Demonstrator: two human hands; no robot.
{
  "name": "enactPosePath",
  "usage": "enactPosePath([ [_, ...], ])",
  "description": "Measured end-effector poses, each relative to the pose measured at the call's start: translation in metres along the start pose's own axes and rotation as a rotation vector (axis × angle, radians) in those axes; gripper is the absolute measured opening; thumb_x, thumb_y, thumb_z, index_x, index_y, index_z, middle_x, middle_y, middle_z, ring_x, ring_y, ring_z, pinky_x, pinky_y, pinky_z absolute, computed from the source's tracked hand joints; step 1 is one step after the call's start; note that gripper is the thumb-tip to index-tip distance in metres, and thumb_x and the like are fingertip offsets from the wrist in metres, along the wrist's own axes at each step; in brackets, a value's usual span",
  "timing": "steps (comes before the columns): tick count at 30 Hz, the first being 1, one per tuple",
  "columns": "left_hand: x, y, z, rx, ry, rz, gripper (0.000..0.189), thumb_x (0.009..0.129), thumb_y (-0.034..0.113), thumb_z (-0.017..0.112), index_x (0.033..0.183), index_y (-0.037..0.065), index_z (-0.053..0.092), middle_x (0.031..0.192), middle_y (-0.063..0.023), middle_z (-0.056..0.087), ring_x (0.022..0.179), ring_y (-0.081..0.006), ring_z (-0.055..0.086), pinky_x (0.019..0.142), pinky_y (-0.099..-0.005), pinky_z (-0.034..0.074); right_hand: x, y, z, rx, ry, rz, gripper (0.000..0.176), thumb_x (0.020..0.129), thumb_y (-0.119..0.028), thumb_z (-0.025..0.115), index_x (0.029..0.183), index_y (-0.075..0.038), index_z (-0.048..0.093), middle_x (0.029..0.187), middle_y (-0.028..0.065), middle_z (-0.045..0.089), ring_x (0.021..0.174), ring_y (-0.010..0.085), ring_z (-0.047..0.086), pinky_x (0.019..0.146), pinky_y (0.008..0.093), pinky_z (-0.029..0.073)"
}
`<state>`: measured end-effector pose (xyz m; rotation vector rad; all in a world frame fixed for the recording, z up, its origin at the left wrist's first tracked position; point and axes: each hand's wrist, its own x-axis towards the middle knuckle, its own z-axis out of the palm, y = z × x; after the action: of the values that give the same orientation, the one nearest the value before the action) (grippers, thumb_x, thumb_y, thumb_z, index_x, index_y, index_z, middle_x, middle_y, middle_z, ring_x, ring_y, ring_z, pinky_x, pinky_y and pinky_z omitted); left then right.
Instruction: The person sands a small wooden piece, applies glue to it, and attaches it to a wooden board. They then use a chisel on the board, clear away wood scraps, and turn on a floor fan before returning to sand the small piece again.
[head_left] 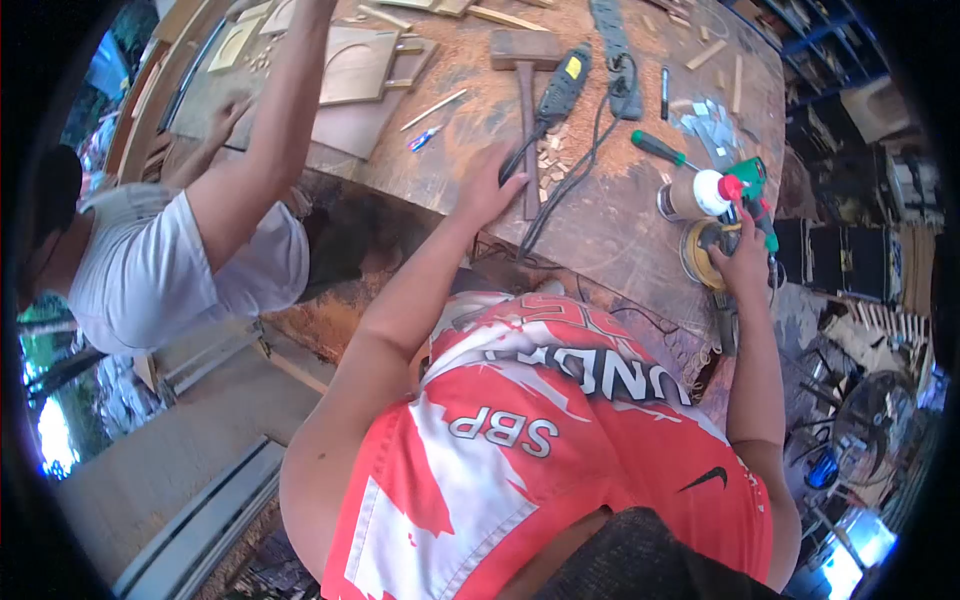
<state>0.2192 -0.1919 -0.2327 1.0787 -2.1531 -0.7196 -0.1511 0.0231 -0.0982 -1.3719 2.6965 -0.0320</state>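
My left hand (492, 184) is at the table's near edge, its fingers closed about the black cord of a black power tool (564, 88). Beside it lies a wooden mallet (527, 50), its handle pointing toward me. My right hand (742, 260) grips a yellow-and-black power sander (702, 250) at the table's right edge; the sander's underside is hidden. Just beyond it are a white bottle with a red cap (712, 191), a brown round container (677, 199) and a green power tool (750, 178). A green-handled screwdriver (658, 148) lies farther in.
Sawdust and wood chips cover the wooden table (620, 250). Framed wood panels (365, 65) lie at its far left, near a co-worker in a white shirt (150, 265). A power strip (622, 75), grey sandpaper pieces (712, 130) and a small tube (424, 138) are also there.
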Motion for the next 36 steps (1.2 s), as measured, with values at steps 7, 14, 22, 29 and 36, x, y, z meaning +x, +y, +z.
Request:
enactPosePath([
  [7,0.042,0.013,-0.009,-0.096,-0.115,-0.082,0.075,0.076,0.024,0.078,0.140,0.005,0.044,0.126,-0.0231,0.058,0.118,-0.0407,0.053,0.102,-0.0451,0.042,0.000,0.005,0.015,-0.057,0.053,0.090,0.088,0.071,-0.031,0.082,0.143,-0.018,0.034,0.131,0.0221,0.048,0.115,0.0456,0.052,0.097,0.0509,0.045],
  [14,0.107,0.018,0.006,-0.102,-0.215,-0.212,0.094,0.067,0.016,0.079,0.146,0.000,0.030,0.117,-0.0288,0.060,0.111,-0.0431,0.058,0.095,-0.0456,0.047,-0.006,-0.005,0.013,-0.071,0.118,0.141,0.083,0.069,-0.033,0.081,0.139,-0.019,0.039,0.124,0.0194,0.053,0.110,0.0419,0.056,0.092,0.0501,0.048],
  [22,0.131,0.005,-0.026,-0.573,-0.360,-0.485,0.099,0.070,0.004,0.069,0.155,0.010,0.019,0.091,-0.0126,0.064,0.065,-0.0215,0.061,0.059,-0.0336,0.050,-0.002,0.000,0.014,-0.098,0.123,0.128,0.088,0.070,-0.031,0.082,0.144,-0.017,0.036,0.126,0.0188,0.052,0.113,0.0409,0.055,0.096,0.0491,0.047],
  [29,0.122,0.028,-0.055,-0.711,-0.274,-0.452,0.083,0.079,-0.001,0.059,0.153,0.010,0.025,0.075,-0.0029,0.055,0.054,-0.0096,0.048,0.048,-0.0254,0.040,-0.011,0.000,0.005,-0.061,0.108,0.081,0.088,0.069,-0.033,0.083,0.143,-0.019,0.037,0.125,0.0152,0.052,0.114,0.0362,0.054,0.090,0.0508,0.049],
  [36,0.083,0.134,-0.107,-0.756,-0.184,-0.428,0.076,0.082,0.004,0.057,0.152,0.011,0.028,0.079,-0.0017,0.053,0.051,-0.0078,0.045,0.044,-0.0210,0.037,-0.012,0.011,-0.002,-0.001,0.067,-0.031,0.082,0.071,-0.032,0.082,0.140,-0.019,0.041,0.126,0.0130,0.050,0.116,0.0346,0.052,0.091,0.0516,0.047],
])
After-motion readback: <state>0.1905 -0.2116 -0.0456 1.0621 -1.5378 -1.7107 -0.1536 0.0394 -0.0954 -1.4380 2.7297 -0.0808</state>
